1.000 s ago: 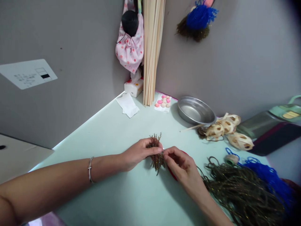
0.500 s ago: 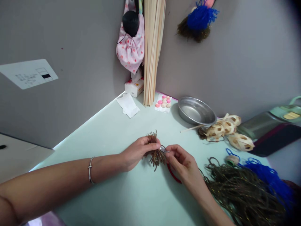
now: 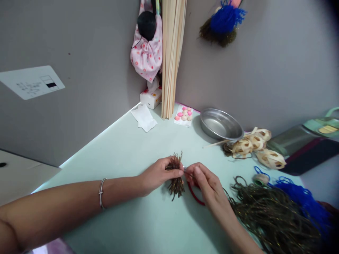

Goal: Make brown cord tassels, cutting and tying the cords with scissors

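Note:
My left hand [image 3: 159,174] is closed around a small brown yarn tassel [image 3: 176,188], whose cut ends fan out above and below the fingers. Thumb and fingers of my right hand [image 3: 205,180] pinch a thin dark strand [image 3: 189,174] that runs to the tassel's right side. Under the right hand a red loop [image 3: 195,195] lies on the table, and a bit of shiny metal shows between the hands; these look like parts of scissors, mostly hidden.
Dark green-brown yarn [image 3: 272,211] and blue yarn [image 3: 302,197] are heaped at right. Behind them lie woven strip balls [image 3: 270,159], a metal bowl [image 3: 221,124] and a bottle [image 3: 299,137]. Pink and beige pieces [image 3: 184,113], flat strips [image 3: 172,63] and a tissue box [image 3: 150,98] stand farther back.
The tassel has tipped more upright and shifted slightly down in my left hand. My right fingers have closed in on the strand, and less of the shiny metal shows.

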`<state>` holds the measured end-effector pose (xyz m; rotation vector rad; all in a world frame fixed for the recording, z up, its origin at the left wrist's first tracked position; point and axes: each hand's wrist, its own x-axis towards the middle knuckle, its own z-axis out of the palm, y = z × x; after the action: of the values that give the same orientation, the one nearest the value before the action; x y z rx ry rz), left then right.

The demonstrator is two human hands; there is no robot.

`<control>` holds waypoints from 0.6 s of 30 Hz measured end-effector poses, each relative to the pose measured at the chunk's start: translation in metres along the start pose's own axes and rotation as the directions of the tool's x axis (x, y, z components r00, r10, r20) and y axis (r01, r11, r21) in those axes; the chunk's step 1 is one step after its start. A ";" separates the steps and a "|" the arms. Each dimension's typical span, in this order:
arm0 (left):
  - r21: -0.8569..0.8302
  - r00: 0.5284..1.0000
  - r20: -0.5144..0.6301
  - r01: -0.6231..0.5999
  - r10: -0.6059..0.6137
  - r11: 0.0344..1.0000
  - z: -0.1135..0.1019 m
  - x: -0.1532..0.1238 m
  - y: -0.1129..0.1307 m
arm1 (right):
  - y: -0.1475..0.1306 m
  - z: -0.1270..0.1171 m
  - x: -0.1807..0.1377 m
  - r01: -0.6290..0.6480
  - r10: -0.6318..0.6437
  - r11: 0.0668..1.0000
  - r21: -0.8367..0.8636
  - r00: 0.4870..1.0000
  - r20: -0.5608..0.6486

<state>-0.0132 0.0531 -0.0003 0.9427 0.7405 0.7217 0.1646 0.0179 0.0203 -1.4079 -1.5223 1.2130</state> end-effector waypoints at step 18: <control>0.015 1.000 0.009 0.007 -0.007 1.000 0.000 -0.001 0.001 | -0.001 0.005 0.002 -0.060 0.061 0.982 0.178 0.998 -0.004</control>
<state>-0.0138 0.0527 0.0005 0.9565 0.7417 0.7059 0.1590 0.0189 0.0199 -1.3480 -1.3370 1.3420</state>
